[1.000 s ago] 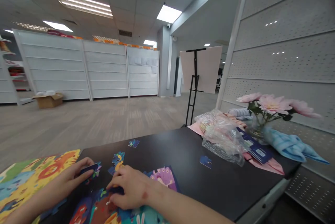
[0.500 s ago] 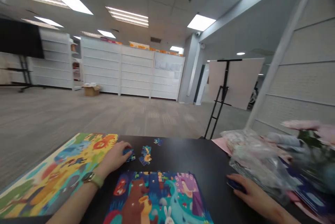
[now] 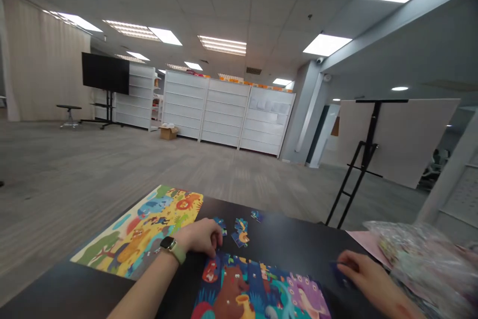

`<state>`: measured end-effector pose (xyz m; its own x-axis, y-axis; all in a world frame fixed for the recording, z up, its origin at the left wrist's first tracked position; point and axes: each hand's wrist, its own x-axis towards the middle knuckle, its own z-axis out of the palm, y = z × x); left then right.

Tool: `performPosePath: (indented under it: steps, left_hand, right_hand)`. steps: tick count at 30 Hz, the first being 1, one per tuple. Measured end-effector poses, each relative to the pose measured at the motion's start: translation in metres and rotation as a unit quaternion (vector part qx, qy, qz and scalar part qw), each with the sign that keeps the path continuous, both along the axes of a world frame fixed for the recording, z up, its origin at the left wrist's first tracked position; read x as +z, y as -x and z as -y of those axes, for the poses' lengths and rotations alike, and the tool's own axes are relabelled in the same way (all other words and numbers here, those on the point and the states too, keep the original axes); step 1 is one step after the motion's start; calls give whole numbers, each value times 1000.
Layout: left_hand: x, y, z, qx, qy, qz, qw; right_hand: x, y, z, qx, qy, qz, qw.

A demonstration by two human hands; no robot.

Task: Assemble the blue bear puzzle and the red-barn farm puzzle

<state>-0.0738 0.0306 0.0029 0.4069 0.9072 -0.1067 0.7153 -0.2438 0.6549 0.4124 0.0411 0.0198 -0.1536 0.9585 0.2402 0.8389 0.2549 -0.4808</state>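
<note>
My left hand (image 3: 201,237), with a watch on the wrist, is closed, its fingers curled down at the upper left corner of the forest-scene jigsaw puzzle (image 3: 257,286). Whatever may be between the fingertips is hidden. Just past it are loose joined puzzle pieces (image 3: 221,224), a second cluster of puzzle pieces (image 3: 241,233) and a small blue puzzle piece (image 3: 256,216). Right of the puzzle, my right hand (image 3: 362,271) pinches a dark blue puzzle piece (image 3: 341,276) low over the table; the piece is blurred.
A yellow animal-scene puzzle (image 3: 145,232) lies at the left of the black table (image 3: 295,237). Clear plastic bags (image 3: 421,254) and a pink sheet (image 3: 368,247) cover the right side. Beyond the table stands a board on a black easel (image 3: 364,164).
My left hand has drawn back from the loose pieces to the puzzle's upper left corner. My right hand still has the dark blue piece. The view has swung left.
</note>
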Motion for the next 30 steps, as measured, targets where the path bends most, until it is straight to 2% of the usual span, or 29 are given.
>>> performPosePath:
  steps: [2, 5, 8, 11, 15, 18, 21, 23, 26, 30]
  left_hand:
    - [-3, -4, -1, -14, 17, 10, 1000]
    - [-4, -8, -2, -28, 27, 22, 999]
    - [0, -7, -1, -27, 5, 32, 999]
    - [6, -5, 0, -18, -26, 34, 999]
    - [7, -3, -1, 6, -46, 16, 999]
    - [4, -4, -3, 20, -51, 3, 998]
    - [3, -7, -4, 31, -62, -7, 998]
    - [2, -9, -3, 35, -66, -12, 997]
    - [2, -10, -3, 39, -70, -19, 997]
    - [-1, -10, -3, 46, -73, -29, 996]
  right_hand:
    - [11, 62, 11, 73, 82, -120, 987]
    - [4, 159, 21, 130, 159, -258, 944]
    - [-20, 237, 15, 149, 166, -292, 930]
    - [-41, 281, 2, 136, 133, -266, 945]
    - [-45, 296, -8, 157, 75, -190, 966]
    - [-36, 292, -12, 171, 8, -107, 979]
    - [-26, 291, -24, 207, -57, -49, 975]
    - [-22, 292, -35, 259, -51, -8, 965]
    - [-19, 296, -53, 314, -1, 59, 948]
    - [-17, 298, -70, 313, 41, 74, 946]
